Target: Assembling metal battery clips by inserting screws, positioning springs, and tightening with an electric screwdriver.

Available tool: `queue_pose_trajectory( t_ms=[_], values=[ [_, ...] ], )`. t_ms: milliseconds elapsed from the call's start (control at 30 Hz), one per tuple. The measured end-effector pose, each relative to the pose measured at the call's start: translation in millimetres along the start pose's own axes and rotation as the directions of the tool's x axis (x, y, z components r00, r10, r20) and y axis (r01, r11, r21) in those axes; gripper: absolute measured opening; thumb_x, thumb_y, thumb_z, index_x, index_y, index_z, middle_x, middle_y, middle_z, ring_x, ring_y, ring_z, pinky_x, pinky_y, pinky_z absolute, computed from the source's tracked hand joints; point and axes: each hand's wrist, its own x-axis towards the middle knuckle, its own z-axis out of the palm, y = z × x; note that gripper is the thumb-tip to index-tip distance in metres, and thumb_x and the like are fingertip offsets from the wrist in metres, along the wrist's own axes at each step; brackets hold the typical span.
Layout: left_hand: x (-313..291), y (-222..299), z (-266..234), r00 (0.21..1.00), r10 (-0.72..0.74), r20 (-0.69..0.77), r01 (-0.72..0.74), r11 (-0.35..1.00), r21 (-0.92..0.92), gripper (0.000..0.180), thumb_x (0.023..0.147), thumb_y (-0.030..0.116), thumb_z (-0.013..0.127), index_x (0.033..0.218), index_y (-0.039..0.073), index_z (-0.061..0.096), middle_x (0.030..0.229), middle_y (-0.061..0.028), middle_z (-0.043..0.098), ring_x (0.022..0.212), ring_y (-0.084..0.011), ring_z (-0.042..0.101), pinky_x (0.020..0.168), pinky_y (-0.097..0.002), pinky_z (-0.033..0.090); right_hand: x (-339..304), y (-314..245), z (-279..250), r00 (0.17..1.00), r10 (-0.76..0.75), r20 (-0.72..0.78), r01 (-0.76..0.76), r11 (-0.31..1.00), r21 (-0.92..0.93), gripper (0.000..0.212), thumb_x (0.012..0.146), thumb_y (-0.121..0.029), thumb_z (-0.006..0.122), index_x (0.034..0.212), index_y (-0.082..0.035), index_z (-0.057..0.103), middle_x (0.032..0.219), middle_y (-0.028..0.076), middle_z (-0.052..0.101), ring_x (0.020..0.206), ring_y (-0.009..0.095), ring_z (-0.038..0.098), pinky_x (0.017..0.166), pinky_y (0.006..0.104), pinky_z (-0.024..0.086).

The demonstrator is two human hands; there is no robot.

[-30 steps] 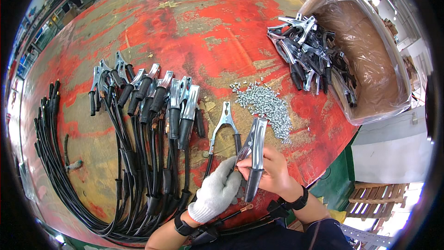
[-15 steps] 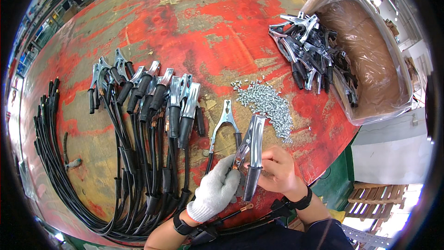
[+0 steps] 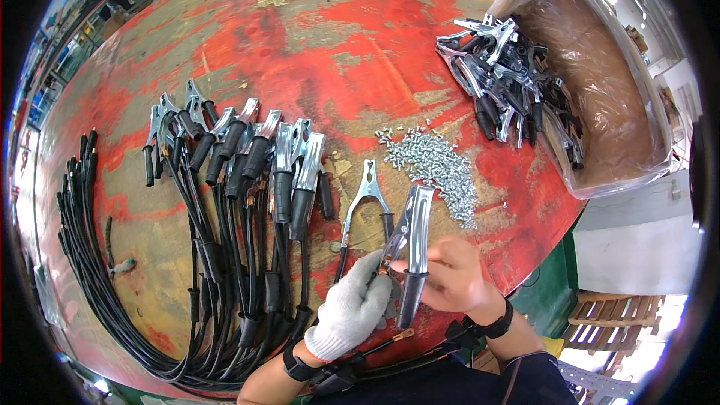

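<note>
My left hand (image 3: pixel 352 304), in a white knit glove, is closed around a silver spring clamp (image 3: pixel 417 229) with black handle sleeves, held upright above the table. A copper lug (image 3: pixel 385 264) shows at the clamp's inner side, by my gloved fingertips. My bare right hand (image 3: pixel 454 274) is at the clamp's right side, fingers curled in and slightly blurred; one fingertip reaches behind the clamp toward the lug. What those fingers pinch is hidden. Just beyond my left hand, another clamp (image 3: pixel 366 195) lies with its handles spread. A pile of small silver screws (image 3: pixel 439 172) sits past my right hand.
Black cables (image 3: pixel 172 364) with several clamps (image 3: pixel 251 142) on their ends fill the left side. A heap of loose clamps (image 3: pixel 499 75) spills from a plastic-lined carton (image 3: pixel 600 82) at the far right. Another lugged cable (image 3: pixel 394 340) lies at the near edge of the worn red table (image 3: pixel 330 52).
My right hand's fingers have shifted, with one fingertip now reaching left behind the clamp. The left hand still holds the clamp in nearly the same place.
</note>
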Motion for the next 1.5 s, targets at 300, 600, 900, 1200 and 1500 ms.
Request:
queue_pose_trajectory(
  t_ms=[300, 600, 900, 1200, 1500],
  values=[
    [10, -18, -13, 0.987, 0.038, -0.157, -0.018, 0.992, 0.126, 0.040, 0.090, 0.015, 0.054, 0.127, 0.001, 0.049, 0.086, -0.0191, 0.064, 0.069, -0.0249, 0.064, 0.068, -0.0336, 0.051, -18, 34, -32, 0.989, 0.111, -0.099, -0.121, 0.988, -0.101, 0.015, 0.072, -0.011, 0.075, 0.069, -0.009, 0.061, 0.063, 0.003, 0.051, 0.056, 0.023, 0.051, 0.051, 0.0323, 0.043],
    [11, 14, -21, 0.972, 0.211, -0.099, 0.017, 0.357, 0.934, 0.046, 0.083, 0.032, 0.063, 0.120, 0.006, 0.055, 0.067, -0.0123, 0.065, 0.057, -0.0313, 0.064, 0.053, -0.0410, 0.052, -63, 222, -133, 0.707, 0.469, -0.530, -0.658, 0.711, -0.249, 0.065, 0.083, -0.030, 0.069, 0.135, -0.006, 0.038, 0.126, 0.020, 0.047, 0.120, 0.038, 0.042, 0.102, 0.0458, 0.034],
    [15, 8, -15, 0.946, 0.257, -0.197, 0.183, 0.078, 0.980, 0.044, 0.078, 0.033, 0.066, 0.115, 0.011, 0.057, 0.062, -0.0093, 0.062, 0.053, -0.0299, 0.062, 0.048, -0.0402, 0.050, -38, 281, -139, 0.560, 0.532, -0.635, -0.749, 0.653, -0.113, 0.065, 0.085, -0.045, 0.062, 0.134, -0.007, 0.041, 0.126, 0.022, 0.049, 0.119, 0.040, 0.045, 0.101, 0.0478, 0.034],
    [31, 6, -28, 0.961, 0.224, -0.161, 0.145, 0.086, 0.986, 0.063, 0.075, 0.032, 0.067, 0.132, 0.017, 0.047, 0.083, -0.0132, 0.066, 0.069, -0.0340, 0.065, 0.062, -0.0458, 0.052, -6, 303, -191, 0.514, 0.751, -0.415, -0.833, 0.553, -0.032, 0.062, 0.095, -0.042, 0.050, 0.133, 0.006, 0.041, 0.129, 0.024, 0.053, 0.121, 0.031, 0.051, 0.102, 0.0363, 0.037],
    [-31, 25, -26, 0.950, 0.263, 0.169, -0.241, 0.270, 0.932, 0.027, 0.080, 0.023, 0.066, 0.106, 0.014, 0.062, 0.094, -0.0102, 0.065, 0.086, -0.0292, 0.062, 0.075, -0.0402, 0.050, -34, 304, -191, 0.499, 0.769, -0.400, -0.779, 0.600, 0.181, 0.081, 0.085, -0.057, 0.060, 0.136, 0.003, 0.042, 0.135, 0.018, 0.048, 0.124, 0.029, 0.046, 0.103, 0.0357, 0.034]
  ],
)
